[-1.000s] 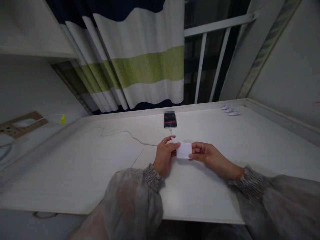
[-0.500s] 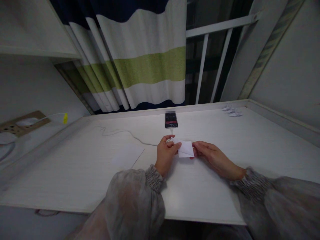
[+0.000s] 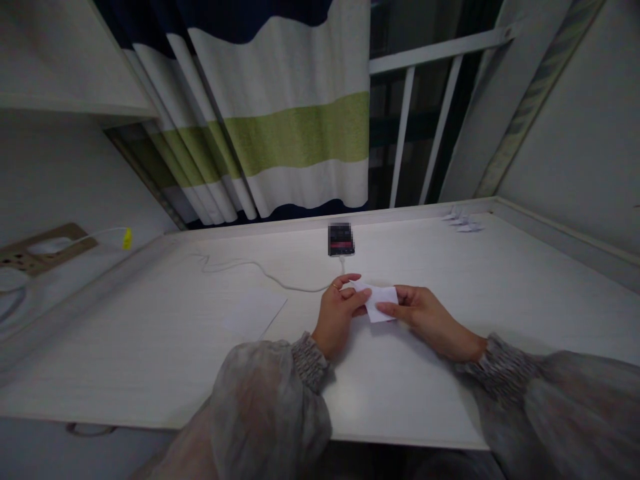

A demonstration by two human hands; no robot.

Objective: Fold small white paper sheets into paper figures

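Observation:
A small folded piece of white paper (image 3: 382,297) is held between my two hands above the white desk. My left hand (image 3: 341,308) pinches its left side, thumb on top and a ring on one finger. On the paper's right side, my right hand (image 3: 425,313) grips with the thumb laid across the face and the other fingers behind, partly hidden. A flat sheet of white paper (image 3: 256,312) lies on the desk left of my left hand.
A phone (image 3: 341,240) with a plugged-in white cable (image 3: 270,275) lies beyond my hands. Several small folded paper pieces (image 3: 463,221) sit at the far right of the desk (image 3: 380,393). A socket panel (image 3: 47,248) is at the left, a striped curtain (image 3: 300,133) behind.
Both hands and the folded paper have shifted slightly right and nearer. My right thumb has come onto the paper's front face, and the paper's outline has changed.

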